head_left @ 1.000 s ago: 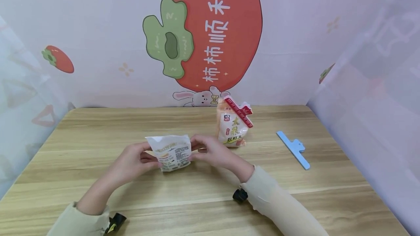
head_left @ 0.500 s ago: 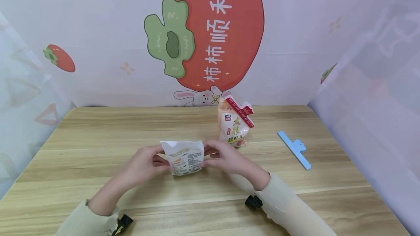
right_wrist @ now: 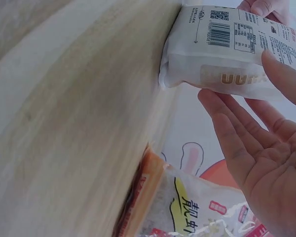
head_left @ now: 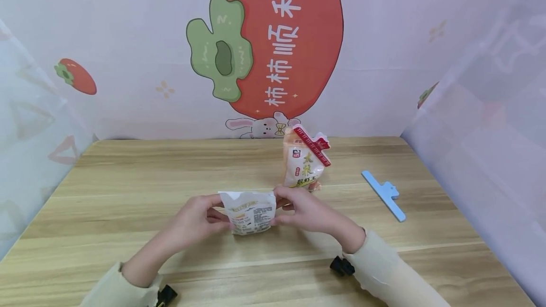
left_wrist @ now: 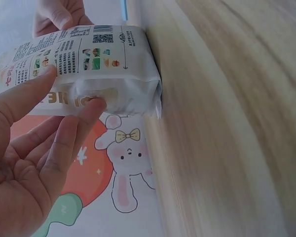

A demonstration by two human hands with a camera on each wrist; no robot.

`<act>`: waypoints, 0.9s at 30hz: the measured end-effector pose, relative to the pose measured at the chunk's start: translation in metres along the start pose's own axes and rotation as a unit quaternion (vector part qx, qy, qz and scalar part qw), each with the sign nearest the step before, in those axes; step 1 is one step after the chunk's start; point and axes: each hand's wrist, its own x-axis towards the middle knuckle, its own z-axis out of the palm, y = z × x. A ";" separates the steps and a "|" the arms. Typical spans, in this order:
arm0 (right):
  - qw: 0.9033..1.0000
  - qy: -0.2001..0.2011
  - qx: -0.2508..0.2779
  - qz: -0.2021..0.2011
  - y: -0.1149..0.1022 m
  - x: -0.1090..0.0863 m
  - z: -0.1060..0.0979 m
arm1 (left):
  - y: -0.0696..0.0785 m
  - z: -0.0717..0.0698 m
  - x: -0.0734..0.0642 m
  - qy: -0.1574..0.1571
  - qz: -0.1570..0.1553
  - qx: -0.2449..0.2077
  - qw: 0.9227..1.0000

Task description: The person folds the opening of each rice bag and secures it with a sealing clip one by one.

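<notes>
A white printed food bag (head_left: 251, 214) stands upright between the two hands, its base at the wooden table as seen from both wrists. My left hand (head_left: 194, 221) holds its left side, thumb on the near face and fingertips on the side. On the opposite side my right hand (head_left: 309, 212) grips it likewise, thumb in front. Small print, a barcode and a QR code (left_wrist: 103, 38) cover the near face in the left wrist view. An orange and white food bag (head_left: 300, 167) stands just behind the right hand, with a red bag clip (head_left: 313, 146) slanting across its top corner.
A light blue bag clip (head_left: 385, 195) lies on the wooden table (head_left: 128, 169) at the right. Behind the table hangs a curtain (head_left: 375, 60) printed with a persimmon and a rabbit. Similar curtains close off both sides.
Both hands have carried the white bag to the right and slightly nearer the front of the table. The orange and white bag and both clips have stayed in place.
</notes>
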 end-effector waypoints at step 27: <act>0.998 -0.058 -0.031 0.016 -0.003 -0.035 -0.010 | 0.018 0.025 -0.006 -0.045 0.020 -0.006 0.999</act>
